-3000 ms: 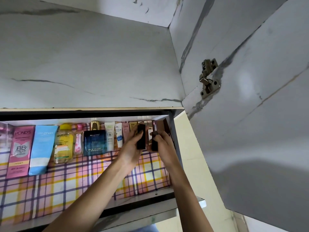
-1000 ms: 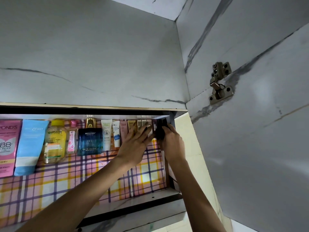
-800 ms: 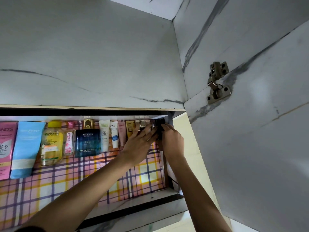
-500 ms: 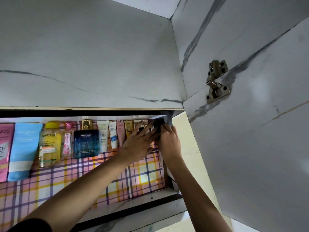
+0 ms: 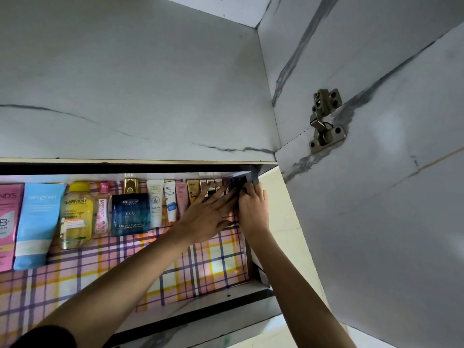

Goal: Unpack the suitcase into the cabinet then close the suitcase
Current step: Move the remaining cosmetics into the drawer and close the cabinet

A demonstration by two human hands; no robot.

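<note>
Centre right of frame: the left hand (image 5: 208,214), fingers straight and spread, steadies the small boxes (image 5: 204,185). The right hand (image 5: 253,209), fingers curled, grips a dark case (image 5: 236,188), seating it at the row's right end, probably to keep the line tight. The cabinet shelf (image 5: 175,272) holds tubes, a yellow bottle (image 5: 76,214) and a cologne bottle (image 5: 130,214) along its back. The suitcase is out of view.

Home storage, marble-look cabinet (image 5: 140,91), toiletries (image 5: 129,213) on checked liner (image 5: 200,262)
</note>
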